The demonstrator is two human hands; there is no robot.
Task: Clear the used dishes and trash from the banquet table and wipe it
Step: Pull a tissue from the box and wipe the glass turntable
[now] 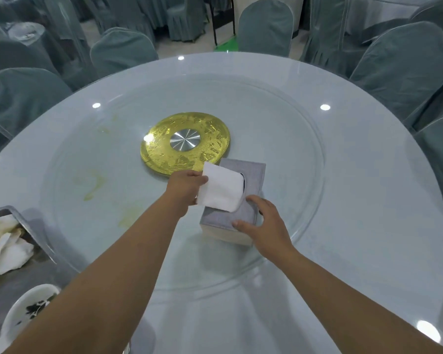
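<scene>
A grey tissue box (251,172) stands on the glass turntable (279,139) of the round banquet table (368,226), just in front of the gold centre disc (161,146). My left hand (184,187) pinches a white tissue (221,190) that comes out of the slot in the box top. My right hand (262,223) rests on the near corner of the box and holds it down. Yellowish smears (92,185) mark the glass to the left of the box.
A metal tub (16,215) with crumpled used tissues sits at the left edge. A white dish (28,312) with dark residue lies at the lower left. Grey-green covered chairs (399,65) ring the table.
</scene>
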